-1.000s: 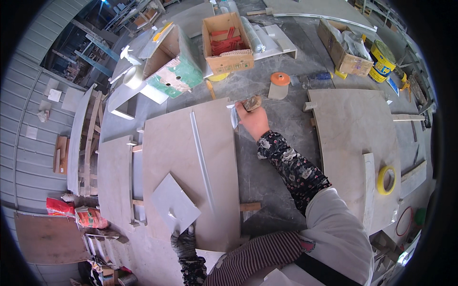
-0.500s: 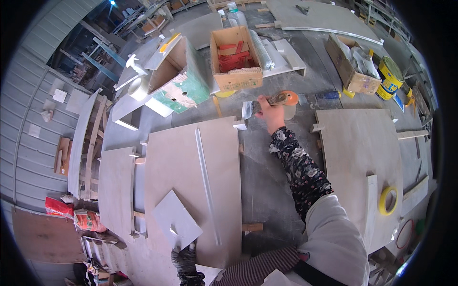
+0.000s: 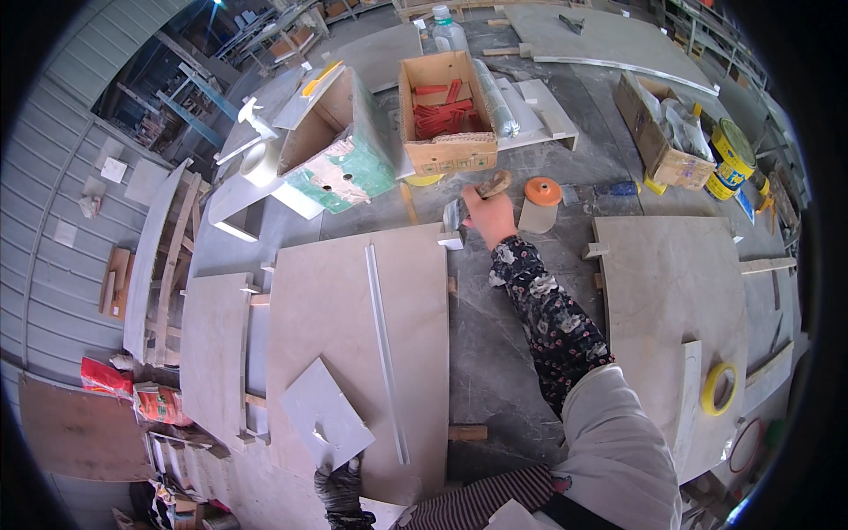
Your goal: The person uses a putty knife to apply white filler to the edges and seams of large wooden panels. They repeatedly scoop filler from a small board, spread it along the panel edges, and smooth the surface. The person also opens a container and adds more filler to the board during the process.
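My right hand (image 3: 490, 216) is closed around a putty knife, whose wooden handle (image 3: 495, 184) sticks out past the fist and whose metal blade (image 3: 453, 215) points left. The blade is beside a small white block (image 3: 451, 239) at the corner of a large beige panel (image 3: 336, 291). My gloved left hand (image 3: 340, 484) grips the near corner of a square grey board (image 3: 320, 408) that bears a small white dab of paste. Right of my right hand stands a pale container with an orange lid (image 3: 542, 191). A thin white strip (image 3: 386, 353) lies along the panel.
Ahead are a carton of red pieces (image 3: 449, 146), a green-and-white carton (image 3: 340, 172) and a spray bottle (image 3: 256, 119). A second panel (image 3: 671, 291) on the right carries a yellow tape roll (image 3: 719, 389). A yellow can (image 3: 730, 159) stands beside another carton (image 3: 662, 146).
My right hand has moved slightly left with the putty knife, away from the orange-lidded container, and the knife has turned in the grip. My left hand keeps hold of the board.
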A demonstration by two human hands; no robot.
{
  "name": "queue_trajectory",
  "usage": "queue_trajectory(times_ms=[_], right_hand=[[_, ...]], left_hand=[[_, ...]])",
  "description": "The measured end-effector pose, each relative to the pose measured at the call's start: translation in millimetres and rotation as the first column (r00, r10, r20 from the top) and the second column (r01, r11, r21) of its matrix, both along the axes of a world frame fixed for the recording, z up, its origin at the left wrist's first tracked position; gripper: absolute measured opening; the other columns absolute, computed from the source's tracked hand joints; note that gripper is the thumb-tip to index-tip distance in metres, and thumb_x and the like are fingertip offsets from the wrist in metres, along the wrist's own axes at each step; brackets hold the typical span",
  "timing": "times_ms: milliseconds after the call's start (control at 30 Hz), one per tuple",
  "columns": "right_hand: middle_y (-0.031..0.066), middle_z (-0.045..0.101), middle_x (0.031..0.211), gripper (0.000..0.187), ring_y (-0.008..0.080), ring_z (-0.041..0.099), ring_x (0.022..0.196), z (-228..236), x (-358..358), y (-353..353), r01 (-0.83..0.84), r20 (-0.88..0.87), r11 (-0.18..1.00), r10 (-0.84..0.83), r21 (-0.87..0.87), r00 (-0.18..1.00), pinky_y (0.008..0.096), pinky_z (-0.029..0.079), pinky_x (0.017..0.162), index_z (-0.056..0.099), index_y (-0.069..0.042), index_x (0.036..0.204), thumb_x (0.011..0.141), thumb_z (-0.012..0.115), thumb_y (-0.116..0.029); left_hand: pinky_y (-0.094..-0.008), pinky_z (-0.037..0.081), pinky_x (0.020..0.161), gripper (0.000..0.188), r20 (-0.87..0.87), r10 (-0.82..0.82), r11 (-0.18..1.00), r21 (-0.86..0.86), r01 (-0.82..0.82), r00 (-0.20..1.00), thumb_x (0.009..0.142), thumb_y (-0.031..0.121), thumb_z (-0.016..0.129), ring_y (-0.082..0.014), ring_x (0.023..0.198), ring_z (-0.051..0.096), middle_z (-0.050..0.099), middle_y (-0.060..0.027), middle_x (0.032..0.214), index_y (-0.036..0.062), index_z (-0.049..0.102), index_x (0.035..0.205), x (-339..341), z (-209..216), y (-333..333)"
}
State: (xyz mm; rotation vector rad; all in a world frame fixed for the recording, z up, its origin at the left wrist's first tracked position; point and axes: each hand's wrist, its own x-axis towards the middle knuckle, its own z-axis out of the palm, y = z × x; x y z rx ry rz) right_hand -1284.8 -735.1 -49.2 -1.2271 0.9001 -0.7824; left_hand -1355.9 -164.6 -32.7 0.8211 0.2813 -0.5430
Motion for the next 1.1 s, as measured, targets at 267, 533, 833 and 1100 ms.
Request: queue_trajectory(times_ms=[267, 533, 833, 1100], right_hand=[[0.0106, 0.069, 0.080, 0.034, 0.0171, 0.070, 0.071, 19.8, -5.9, 5.8, 0.023, 0.093, 1.000, -0.024, 0.009, 0.995, 0.0287, 0.057, 0.060, 0.069, 0.005, 0.095, 0.088, 0.067, -0.028], [0.0151, 0.070, 0.097, 0.035, 0.0287, 0.066, 0.091, 50.4, -2.3, -25.4, -0.410, -0.188, 0.705, 0.373, -0.579, 0.908, 0.0356, 0.049, 0.082, 0.071, -0.005, 0.102, 0.082, 0.071, -0.034], [0.0134, 0.068, 0.087, 0.041, 0.0227, 0.066, 0.073, 57.7, 46.8, -55.8, -0.706, -0.387, 0.557, 0.593, -0.437, 0.707, 0.0339, 0.052, 0.069, 0.064, 0.002, 0.103, 0.081, 0.074, -0.032], [0.0062, 0.066, 0.085, 0.034, 0.0132, 0.061, 0.065, 51.6, 64.9, -57.0, -0.768, -0.457, 0.519, 0.618, -0.374, 0.640, 0.0267, 0.052, 0.057, 0.062, 0.000, 0.103, 0.086, 0.072, -0.028]], left_hand=[[-0.0486, 0.057, 0.088, 0.070, -0.015, 0.013, 1.000, 0.026, -0.012, 1.000, 0.081, 0.014, 0.063, -0.0348, 0.123, 0.052, 0.048, -0.0184, 0.138, 0.0005, 0.034, 0.143, -1.0, 7.3, -8.6], [-0.0490, 0.058, 0.087, 0.075, -0.014, 0.031, 1.000, -0.003, -0.031, 0.999, 0.079, 0.014, 0.065, -0.0366, 0.122, 0.052, 0.046, -0.0203, 0.138, 0.0002, 0.030, 0.144, -2.3, 10.5, -14.6], [-0.0514, 0.059, 0.086, 0.079, -0.055, 0.092, 0.996, -0.012, -0.093, 0.994, 0.078, 0.010, 0.067, -0.0431, 0.121, 0.050, 0.041, -0.0238, 0.139, 0.0006, 0.026, 0.145, -2.5, 14.8, -19.7], [-0.0505, 0.059, 0.086, 0.075, -0.015, 0.055, 0.998, -0.001, -0.056, 0.998, 0.079, 0.014, 0.066, -0.0406, 0.121, 0.051, 0.044, -0.0226, 0.137, 0.0009, 0.031, 0.143, -3.2, 11.5, -16.4]])
